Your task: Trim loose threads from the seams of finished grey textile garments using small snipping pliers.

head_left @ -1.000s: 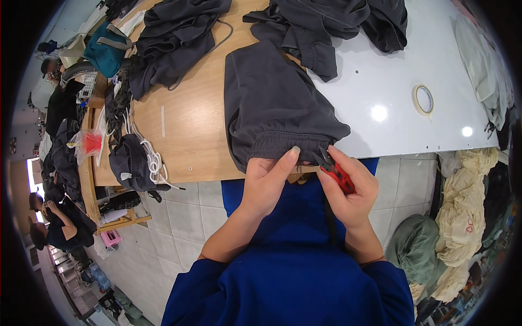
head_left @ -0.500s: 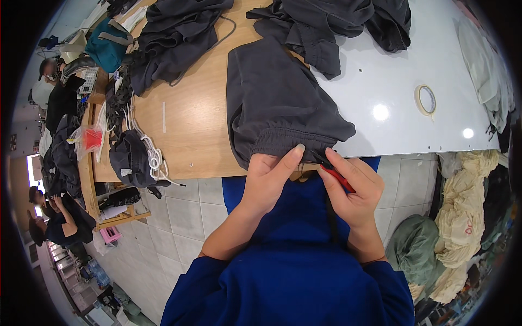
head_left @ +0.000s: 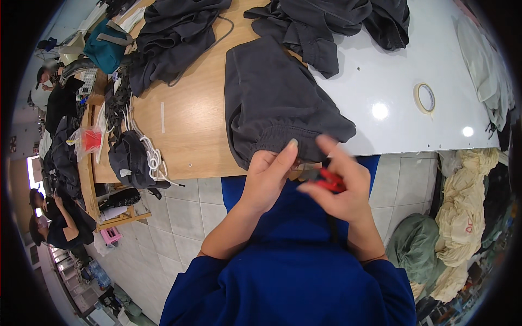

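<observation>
A dark grey garment with a gathered elastic waistband lies at the table's front edge, its band toward me. My left hand pinches the waistband at that edge, thumb on top and the other fingers partly hidden beneath. Just to its right, my right hand is smeared by motion. Small red-handled thread snips rest in it, their greyish blade end pointing toward the left hand. The right thumb and index finger are spread apart around the snips.
More dark grey garments lie along the far side of the table. A tape roll sits on the white tabletop at right. White cord and a dark cloth bundle are at left. Cream fabric is heaped right of me. Other people are at far left.
My right hand has shifted left and opened its pinch off the waistband, the snips turning with it. My left hand stays on the band, its thumb slightly further left.
</observation>
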### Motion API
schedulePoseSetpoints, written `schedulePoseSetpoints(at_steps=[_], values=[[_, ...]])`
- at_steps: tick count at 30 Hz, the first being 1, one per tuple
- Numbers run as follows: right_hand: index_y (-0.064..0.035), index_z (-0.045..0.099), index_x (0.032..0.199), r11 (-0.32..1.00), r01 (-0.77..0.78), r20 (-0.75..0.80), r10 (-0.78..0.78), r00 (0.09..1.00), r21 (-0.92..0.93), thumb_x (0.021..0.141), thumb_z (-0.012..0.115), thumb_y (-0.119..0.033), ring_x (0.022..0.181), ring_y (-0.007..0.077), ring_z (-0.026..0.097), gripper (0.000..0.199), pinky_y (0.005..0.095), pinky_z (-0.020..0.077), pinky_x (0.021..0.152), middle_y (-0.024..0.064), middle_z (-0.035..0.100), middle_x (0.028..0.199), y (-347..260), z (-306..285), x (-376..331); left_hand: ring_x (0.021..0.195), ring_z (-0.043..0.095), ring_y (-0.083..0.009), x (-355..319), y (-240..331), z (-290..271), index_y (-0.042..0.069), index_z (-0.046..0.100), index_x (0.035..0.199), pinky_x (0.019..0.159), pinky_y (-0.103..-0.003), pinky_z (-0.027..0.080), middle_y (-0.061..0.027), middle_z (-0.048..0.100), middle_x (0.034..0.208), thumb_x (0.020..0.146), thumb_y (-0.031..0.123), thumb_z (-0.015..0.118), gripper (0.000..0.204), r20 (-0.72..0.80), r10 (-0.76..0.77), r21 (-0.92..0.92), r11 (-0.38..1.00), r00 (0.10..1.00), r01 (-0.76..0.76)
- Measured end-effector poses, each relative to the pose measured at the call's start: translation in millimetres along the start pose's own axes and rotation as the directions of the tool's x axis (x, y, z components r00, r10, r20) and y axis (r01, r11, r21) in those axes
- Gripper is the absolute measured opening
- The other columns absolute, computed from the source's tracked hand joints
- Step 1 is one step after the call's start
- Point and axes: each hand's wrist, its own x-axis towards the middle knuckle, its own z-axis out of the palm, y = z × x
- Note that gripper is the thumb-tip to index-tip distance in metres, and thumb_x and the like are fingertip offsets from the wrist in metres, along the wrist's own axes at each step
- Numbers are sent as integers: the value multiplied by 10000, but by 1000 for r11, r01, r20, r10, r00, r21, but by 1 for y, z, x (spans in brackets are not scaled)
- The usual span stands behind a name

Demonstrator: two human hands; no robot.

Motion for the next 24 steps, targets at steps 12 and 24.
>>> schedulePoseSetpoints(at_steps=[12, 24], values=[[12, 626, 1008, 943, 198, 63, -188, 980, -268, 720, 694, -15, 529, 65, 424, 297, 170, 332, 516, 22, 492, 593, 39, 5, 4, 796, 572, -106, -8, 12, -21, -32, 640, 875, 701, -191, 407, -77, 646, 879, 980, 261, 379, 406, -32, 10, 633, 774, 999, 13], [1, 593, 812, 669, -648, 540, 415, 732, 365, 878, 593, -150, 573, 26, 384, 165, 183, 312, 533, -62, 463, 599, 41, -18, 30, 824, 557, -97, 10, 25, -33, 8, 528, 1177, 758, -238, 455, -40, 595, 951, 798, 103, 672, 417, 183, -73, 632, 773, 981, -60]])
